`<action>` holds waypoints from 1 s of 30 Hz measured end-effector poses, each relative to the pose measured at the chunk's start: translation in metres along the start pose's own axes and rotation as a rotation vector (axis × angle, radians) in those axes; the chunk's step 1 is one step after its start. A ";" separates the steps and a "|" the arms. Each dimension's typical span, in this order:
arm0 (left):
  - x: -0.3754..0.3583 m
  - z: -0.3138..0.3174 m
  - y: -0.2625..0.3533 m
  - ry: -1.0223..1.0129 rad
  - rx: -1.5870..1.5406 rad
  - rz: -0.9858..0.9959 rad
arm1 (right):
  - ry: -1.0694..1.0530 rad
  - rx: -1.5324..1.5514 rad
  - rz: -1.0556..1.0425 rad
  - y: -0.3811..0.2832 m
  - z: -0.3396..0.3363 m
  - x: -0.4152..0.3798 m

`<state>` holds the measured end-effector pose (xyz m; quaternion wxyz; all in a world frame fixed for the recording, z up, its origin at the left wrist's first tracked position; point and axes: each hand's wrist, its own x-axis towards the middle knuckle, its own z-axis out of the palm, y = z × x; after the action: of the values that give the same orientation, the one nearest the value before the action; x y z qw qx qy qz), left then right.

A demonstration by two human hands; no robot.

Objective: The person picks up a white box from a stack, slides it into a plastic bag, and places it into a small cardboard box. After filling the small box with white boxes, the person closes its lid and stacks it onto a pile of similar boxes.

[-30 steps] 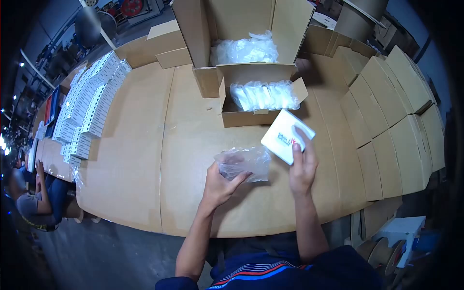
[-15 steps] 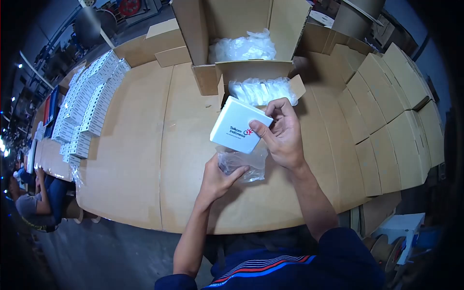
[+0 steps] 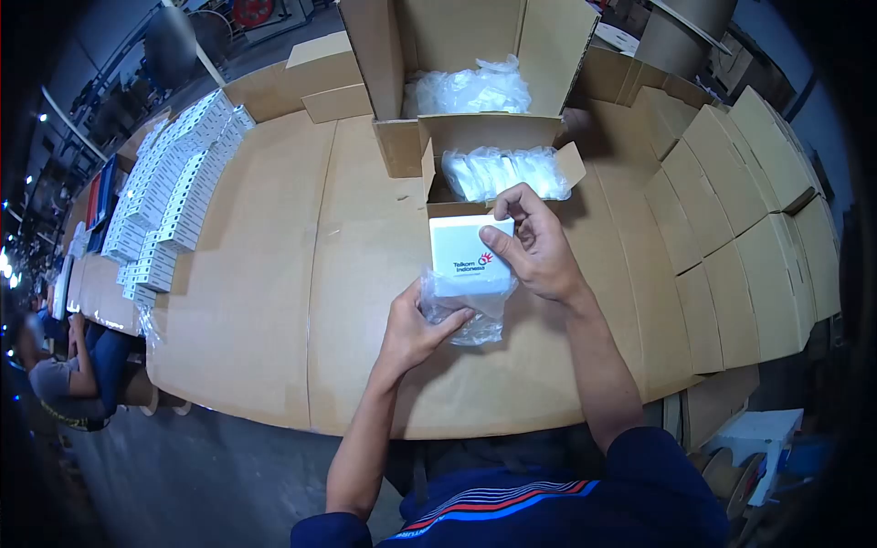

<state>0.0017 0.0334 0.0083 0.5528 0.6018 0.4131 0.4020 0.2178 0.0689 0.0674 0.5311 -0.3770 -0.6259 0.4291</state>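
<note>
A square white box point(image 3: 463, 239) printed "Telkom Indonesia" stands in front of me, its lower part inside a clear plastic bag point(image 3: 480, 327). My right hand point(image 3: 537, 248) pinches the box by its upper right corner, thumb on the printed face. Around the bag's left side and bottom, my left hand point(image 3: 418, 327) is closed, with the thumb across the front. Just beyond the box is a small open carton point(image 3: 454, 209) packed with a row of plastic-wrapped items point(image 3: 507, 173). The fingers behind the box and bag are hidden.
A large open carton point(image 3: 461, 35) with plastic bags point(image 3: 475, 89) stands at the back. Small white boxes point(image 3: 174, 183) are stacked at left, closed brown cartons point(image 3: 731, 237) at right. Cardboard covers the table point(image 3: 247, 338). Another person point(image 3: 78, 374) sits at far left.
The white box has turned from tilted to nearly upright and moved down, so its lower edge is now inside the plastic bag. My right hand moved with it; my left stays on the bag.
</note>
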 end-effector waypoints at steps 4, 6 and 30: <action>0.001 0.000 0.000 0.000 -0.023 0.000 | 0.002 -0.079 0.014 0.001 0.002 0.002; 0.002 0.000 -0.001 0.002 -0.025 -0.001 | 0.007 -0.107 0.019 0.001 0.004 0.003; 0.005 0.000 -0.029 0.247 -0.481 0.083 | 0.168 0.325 0.274 0.044 0.026 -0.052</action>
<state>0.0019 0.0397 -0.0207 0.6085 0.4159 0.3450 0.5812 0.2003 0.0327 0.0066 0.5719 -0.4023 -0.4449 0.5596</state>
